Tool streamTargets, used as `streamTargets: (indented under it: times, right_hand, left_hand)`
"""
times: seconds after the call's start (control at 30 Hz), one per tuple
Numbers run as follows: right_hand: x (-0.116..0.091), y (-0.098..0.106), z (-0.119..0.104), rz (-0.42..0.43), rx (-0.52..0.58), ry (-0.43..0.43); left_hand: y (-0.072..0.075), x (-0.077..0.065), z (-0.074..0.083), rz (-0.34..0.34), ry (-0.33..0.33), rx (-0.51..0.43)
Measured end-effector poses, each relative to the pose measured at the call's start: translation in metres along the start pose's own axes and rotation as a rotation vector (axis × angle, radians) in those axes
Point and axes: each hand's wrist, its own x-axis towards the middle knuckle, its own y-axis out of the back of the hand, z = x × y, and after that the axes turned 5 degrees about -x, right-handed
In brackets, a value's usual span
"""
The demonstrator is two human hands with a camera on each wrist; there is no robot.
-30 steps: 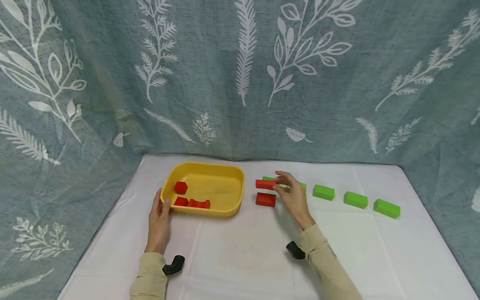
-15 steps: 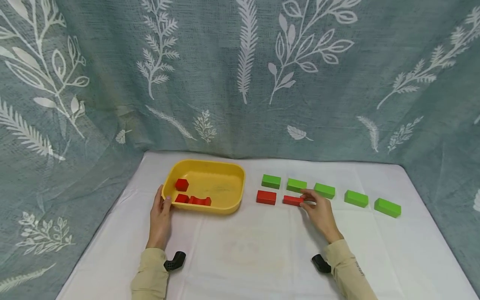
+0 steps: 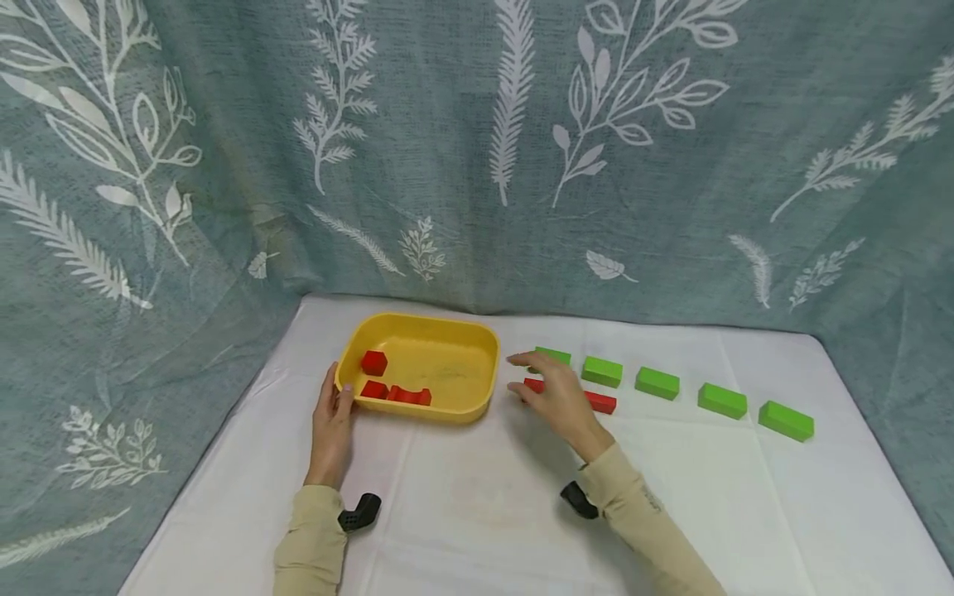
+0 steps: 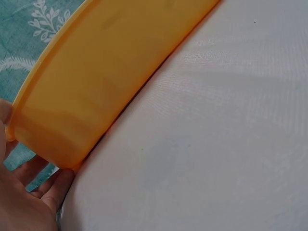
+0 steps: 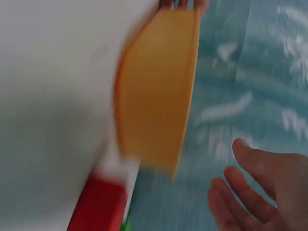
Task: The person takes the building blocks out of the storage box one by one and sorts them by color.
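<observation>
A yellow plastic tray [image 3: 456, 414] holds a red hexagonal-looking block [image 3: 374, 362], a small red block [image 3: 374, 390] and a red block with a curved notch [image 3: 410, 396]. My left hand [image 3: 332, 426] grips its near left corner, thumb at the rim and fingers against the outside. My right hand [image 3: 562, 406] hovers right of the tray, fingers spread, nothing between them. Partly behind it lie a red block [image 3: 533, 385] and a thin red block [image 3: 600, 403]. In the right wrist view that hand [image 5: 260, 192] is apart from the blurred tray [image 5: 154, 86].
Several green blocks [image 3: 657, 382] form a row along the back right of the white-covered table [image 3: 477, 505]. The leftmost green block [image 3: 555, 354] is partly covered by the right hand. Behind the table hangs a teal leaf-patterned curtain [image 3: 447, 165].
My right hand set the thin red block down to the right of the other red block, let go of it, and moved back left toward the tray. My left hand stays on the tray.
</observation>
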Motion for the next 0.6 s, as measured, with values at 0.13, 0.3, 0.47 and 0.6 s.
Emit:
streamTargets:
  times: [0.13,0.3,0.47,0.6]
  right_hand:
    - [0.033,-0.044,-0.019,-0.245,0.066,0.013]
    - [0.062,-0.087,-0.027,-0.498,-0.008,-0.016]
    - [0.075,-0.107,-0.031,-0.566,-0.023,0.002]
    - [0.079,-0.11,-0.033,-0.554,-0.055,-0.004]
  left_hand:
    - [0.001,0.0,-0.002,-0.005,-0.013,0.012]
    - [0.002,0.001,-0.004,-0.014,-0.017,0.005]
    - [0.002,0.001,-0.004,-0.022,-0.029,-0.003]
    - [0.003,0.001,-0.003,-0.016,-0.032,0.019]
